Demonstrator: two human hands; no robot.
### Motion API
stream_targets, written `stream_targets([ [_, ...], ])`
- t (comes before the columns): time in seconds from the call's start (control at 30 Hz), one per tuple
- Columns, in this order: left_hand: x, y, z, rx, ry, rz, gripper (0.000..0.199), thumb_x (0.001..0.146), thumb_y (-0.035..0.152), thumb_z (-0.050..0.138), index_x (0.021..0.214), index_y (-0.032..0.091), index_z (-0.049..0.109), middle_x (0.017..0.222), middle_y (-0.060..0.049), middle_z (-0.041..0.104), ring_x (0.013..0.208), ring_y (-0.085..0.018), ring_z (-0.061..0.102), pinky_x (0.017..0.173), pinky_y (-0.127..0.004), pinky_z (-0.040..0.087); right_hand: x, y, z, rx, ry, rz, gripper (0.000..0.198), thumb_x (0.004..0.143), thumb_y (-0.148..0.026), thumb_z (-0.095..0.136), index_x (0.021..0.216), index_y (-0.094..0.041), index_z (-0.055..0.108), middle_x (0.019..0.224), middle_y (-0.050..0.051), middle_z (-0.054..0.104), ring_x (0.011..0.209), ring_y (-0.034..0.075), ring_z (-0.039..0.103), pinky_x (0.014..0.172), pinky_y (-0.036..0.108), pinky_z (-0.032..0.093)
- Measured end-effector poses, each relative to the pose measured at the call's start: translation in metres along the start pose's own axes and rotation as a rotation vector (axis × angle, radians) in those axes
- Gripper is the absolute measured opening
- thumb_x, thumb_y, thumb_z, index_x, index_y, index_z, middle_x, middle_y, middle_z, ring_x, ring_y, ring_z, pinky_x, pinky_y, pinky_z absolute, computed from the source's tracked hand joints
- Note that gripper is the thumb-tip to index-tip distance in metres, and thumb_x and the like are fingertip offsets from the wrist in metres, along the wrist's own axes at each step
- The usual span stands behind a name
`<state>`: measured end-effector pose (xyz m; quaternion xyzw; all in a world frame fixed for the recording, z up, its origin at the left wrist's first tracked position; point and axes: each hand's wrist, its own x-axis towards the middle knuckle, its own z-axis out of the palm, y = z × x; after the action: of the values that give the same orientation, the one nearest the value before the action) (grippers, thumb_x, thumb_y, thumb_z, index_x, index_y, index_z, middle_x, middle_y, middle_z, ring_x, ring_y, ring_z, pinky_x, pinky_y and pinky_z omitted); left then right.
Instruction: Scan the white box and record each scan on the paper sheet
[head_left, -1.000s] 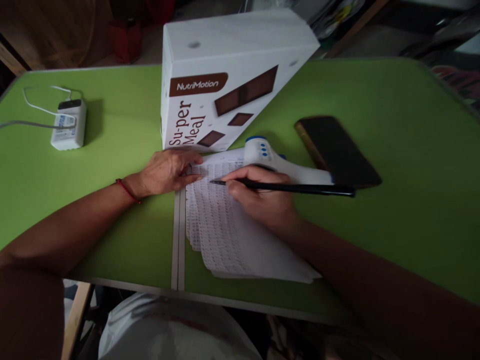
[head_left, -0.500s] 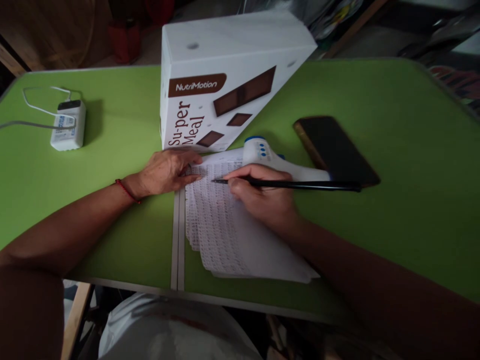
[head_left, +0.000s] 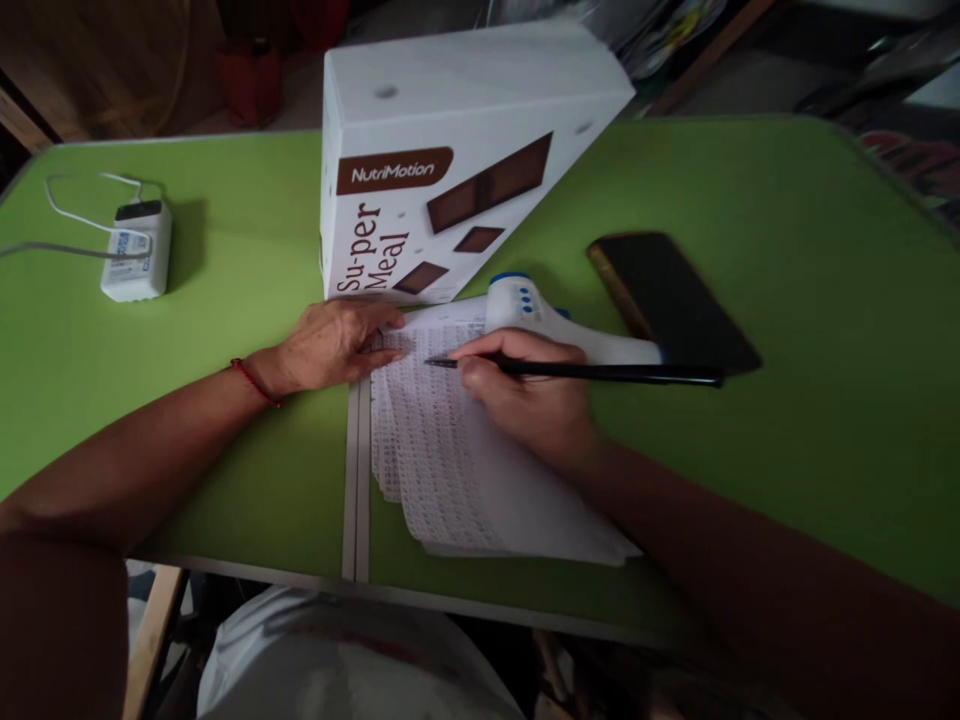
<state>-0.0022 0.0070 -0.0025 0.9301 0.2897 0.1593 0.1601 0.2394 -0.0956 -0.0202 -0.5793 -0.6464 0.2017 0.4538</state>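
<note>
Handwritten rows cover much of a stack of papers (head_left: 450, 470) on the green table. My right hand (head_left: 529, 400) is closed around a long black pen (head_left: 622, 373), its tip on or just over the top sheet. At the upper left edge of the papers lies my left hand (head_left: 337, 345), thumb and fingers apart, fingertips resting on the sheet. A red string bracelet (head_left: 255, 383) circles that wrist. Just beyond my right hand is a white and blue infrared thermometer (head_left: 525, 300), its handle partly hidden by the hand.
A large white box (head_left: 465, 110) marked NutriMotion stands at the papers' far edge. On the right lies a dark phone-like object (head_left: 675, 300). A white adapter (head_left: 139, 255) with cables sits on the left of the green table (head_left: 810, 420).
The pen and my right hand have shifted very slightly. My left hand and the papers hold their place.
</note>
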Motion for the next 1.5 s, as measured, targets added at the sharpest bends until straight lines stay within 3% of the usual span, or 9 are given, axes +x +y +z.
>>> stream_targets([
  [0.2, 0.0001, 0.0001, -0.0005, 0.001, -0.004, 0.002, 0.03, 0.105, 0.043, 0.07, 0.127, 0.023, 0.075, 0.114, -0.007, 0.085, 0.101, -0.024, 0.08, 0.077, -0.032, 0.061, -0.0001, -0.0013, -0.002, -0.036, -0.024, -0.033, 0.009, 0.081, -0.023, 0.071, 0.078, -0.031, 0.075, 0.057, -0.002, 0.068, 0.048, 0.018, 0.056, 0.047, 0.033, 0.045],
  [0.5, -0.0006, 0.0005, -0.0011, -0.002, -0.007, -0.003, 0.032, 0.107, 0.045, 0.068, 0.128, 0.022, 0.076, 0.103, -0.006, 0.084, 0.096, -0.025, 0.08, 0.077, -0.035, 0.062, -0.0012, -0.0014, -0.0016, -0.011, -0.043, -0.039, 0.01, 0.086, -0.026, 0.07, 0.081, -0.03, 0.077, 0.054, -0.003, 0.063, 0.046, 0.017, 0.055, 0.047, 0.031, 0.044],
  [1.5, -0.0002, 0.001, -0.0015, -0.016, -0.007, -0.011, 0.03, 0.105, 0.042, 0.07, 0.127, 0.023, 0.076, 0.11, -0.007, 0.085, 0.103, -0.026, 0.08, 0.079, -0.033, 0.062, 0.001, -0.002, -0.0044, -0.043, -0.12, -0.056, 0.012, 0.082, -0.023, 0.072, 0.078, -0.032, 0.078, 0.06, -0.002, 0.069, 0.05, 0.018, 0.058, 0.048, 0.033, 0.047],
])
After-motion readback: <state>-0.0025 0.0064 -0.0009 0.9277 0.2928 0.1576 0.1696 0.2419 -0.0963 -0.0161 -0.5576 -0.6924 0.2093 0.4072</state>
